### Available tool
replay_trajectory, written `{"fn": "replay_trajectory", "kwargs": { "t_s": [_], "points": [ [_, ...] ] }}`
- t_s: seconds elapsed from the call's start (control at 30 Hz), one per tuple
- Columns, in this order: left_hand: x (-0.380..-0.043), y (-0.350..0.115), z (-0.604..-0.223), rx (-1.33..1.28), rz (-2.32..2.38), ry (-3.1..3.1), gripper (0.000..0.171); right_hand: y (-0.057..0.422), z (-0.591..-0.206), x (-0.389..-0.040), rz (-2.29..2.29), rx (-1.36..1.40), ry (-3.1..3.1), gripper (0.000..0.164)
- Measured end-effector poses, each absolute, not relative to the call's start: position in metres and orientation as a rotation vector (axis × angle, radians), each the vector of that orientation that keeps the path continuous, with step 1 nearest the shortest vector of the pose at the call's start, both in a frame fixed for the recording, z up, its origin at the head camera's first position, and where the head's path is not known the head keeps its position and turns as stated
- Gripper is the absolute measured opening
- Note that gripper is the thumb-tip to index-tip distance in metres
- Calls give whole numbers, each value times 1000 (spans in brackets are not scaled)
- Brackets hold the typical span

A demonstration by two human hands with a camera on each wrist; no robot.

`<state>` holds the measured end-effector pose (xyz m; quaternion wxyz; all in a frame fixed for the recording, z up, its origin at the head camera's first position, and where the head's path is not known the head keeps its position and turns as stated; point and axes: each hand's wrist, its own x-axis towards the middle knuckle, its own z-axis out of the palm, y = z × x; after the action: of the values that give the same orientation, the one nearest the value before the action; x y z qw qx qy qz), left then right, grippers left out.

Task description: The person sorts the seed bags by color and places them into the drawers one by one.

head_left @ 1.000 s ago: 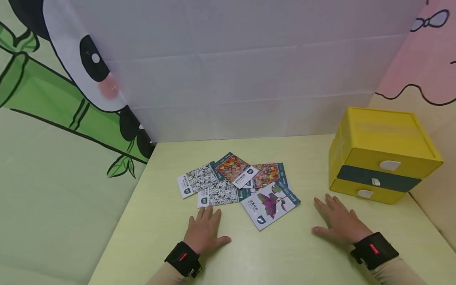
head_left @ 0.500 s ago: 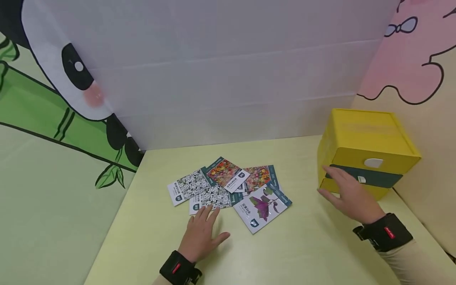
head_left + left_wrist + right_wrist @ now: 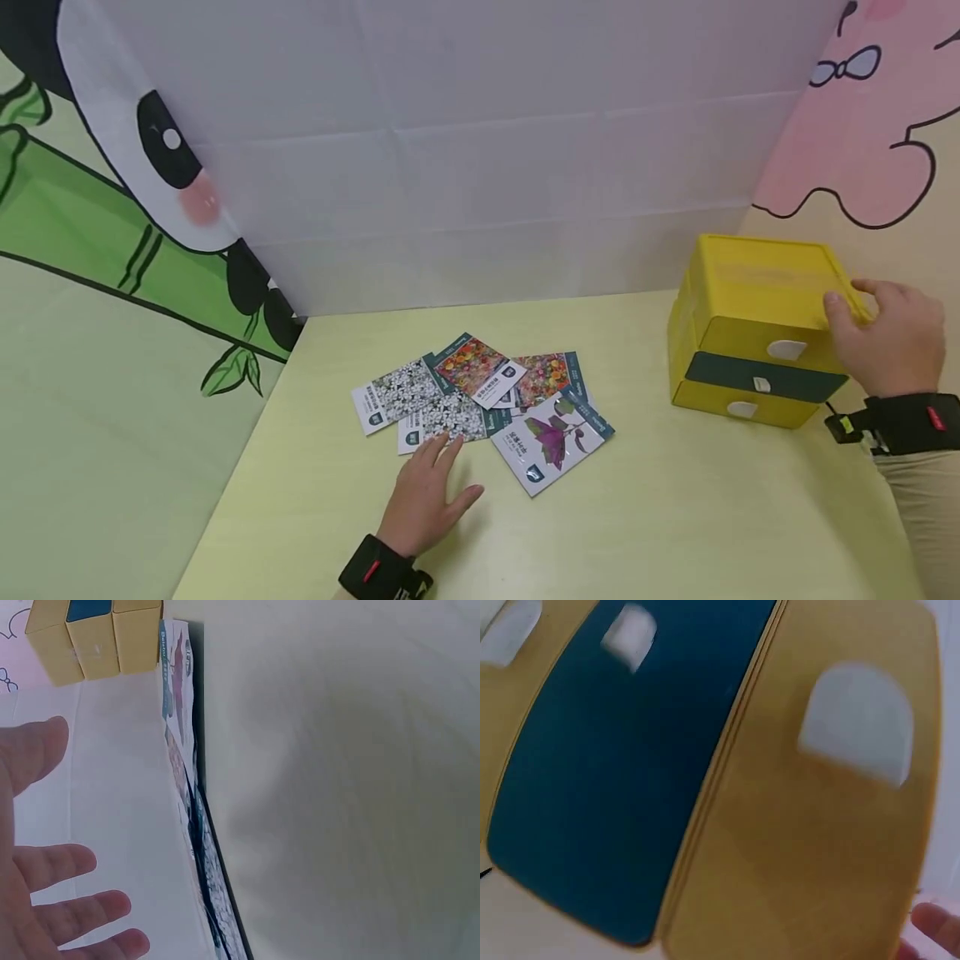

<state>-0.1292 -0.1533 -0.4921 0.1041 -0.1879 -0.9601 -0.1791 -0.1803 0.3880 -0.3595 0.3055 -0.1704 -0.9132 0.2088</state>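
My left hand [image 3: 422, 502] is low over the table with fingers spread, its fingertips overlapping the lower edge of a white-flower seed packet [image 3: 453, 414]. To the right of it lies a seed packet with a purple bloom [image 3: 553, 442]. Another white-flower packet [image 3: 408, 387] and two packets with orange and red flowers [image 3: 480, 367] overlap behind. My right hand [image 3: 896, 333] is at the upper right corner of a yellow drawer box [image 3: 772, 271], thumb over the top's front corner and fingers along the right edge. In the right wrist view, fingertips [image 3: 937, 926] show beside the box's top edge.
The box has a dark green middle drawer [image 3: 765, 375] between yellow ones, each with a small white pull; all are closed. A pale yellow table [image 3: 637, 525] carries everything. Cartoon-printed cloth [image 3: 480, 183] hangs behind and at the sides.
My right hand has lifted off the table, passed in front of the drawer box and reached its upper right corner. The left hand has stayed nearly in place. The packets lie as before.
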Motion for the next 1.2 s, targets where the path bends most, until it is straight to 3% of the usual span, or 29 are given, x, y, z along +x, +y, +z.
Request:
{"fn": "replay_trajectory", "kwargs": {
  "t_s": [0.27,0.63,0.9,1.2],
  "points": [
    [-130,-160,-501,-523,-583,-2811,72,418,-375,-186,824,-475,-2585,66],
    [-137,-162,-498,-546,-527,-2764,72,417,-381,-195,945,-428,-2653,69],
    [-154,-155,-478,-654,-466,-2768,72,407,-383,-208,973,-293,-2675,71],
    [-184,-129,-431,-825,-361,-2712,75,381,-376,-239,892,-167,-2718,69]
  ]
}}
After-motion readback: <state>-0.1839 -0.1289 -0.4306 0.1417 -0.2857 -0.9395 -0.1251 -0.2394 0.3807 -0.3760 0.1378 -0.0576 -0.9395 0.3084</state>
